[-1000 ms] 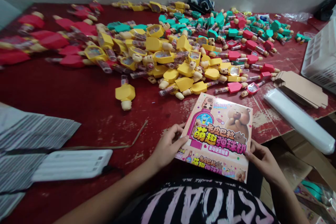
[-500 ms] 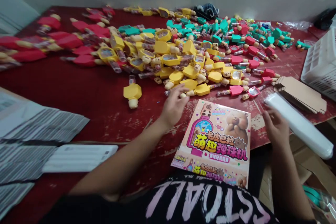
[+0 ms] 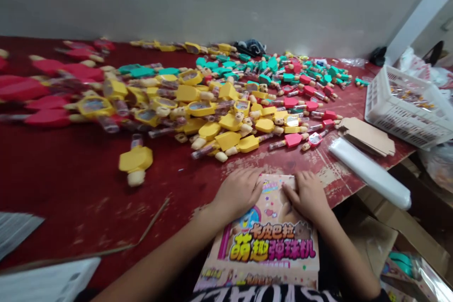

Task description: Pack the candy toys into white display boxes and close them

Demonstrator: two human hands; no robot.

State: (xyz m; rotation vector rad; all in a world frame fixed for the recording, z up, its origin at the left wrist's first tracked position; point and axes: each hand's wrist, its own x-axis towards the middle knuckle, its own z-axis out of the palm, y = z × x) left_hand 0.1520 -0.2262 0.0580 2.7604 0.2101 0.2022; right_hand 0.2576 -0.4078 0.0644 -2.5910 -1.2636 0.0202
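Note:
A printed pink cardboard box (image 3: 271,226) with bear pictures and large Chinese lettering lies at the table's near edge, against my shirt. My left hand (image 3: 239,192) grips its far left corner, the fingers over the far edge and the thumb on the printed face. On the far right corner my right hand (image 3: 307,196) has a similar grip, thumb on top. The fingertips beyond the edge are partly hidden. Just past the box spreads a pile of yellow candy toys (image 3: 208,130) with animal heads and clear tubes.
Red toys (image 3: 46,104) lie at the left and green ones (image 3: 272,63) at the back. On the right are flat brown cardboard pieces (image 3: 368,137), a roll of clear plastic bags (image 3: 370,172) and a white basket (image 3: 399,108). Bundled printed sheets (image 3: 17,231) lie at the near left.
Both hands have come down onto the box's far corners; the left was over the yellow toys, the right off the box's right side. The camera view has shifted right and tilted up.

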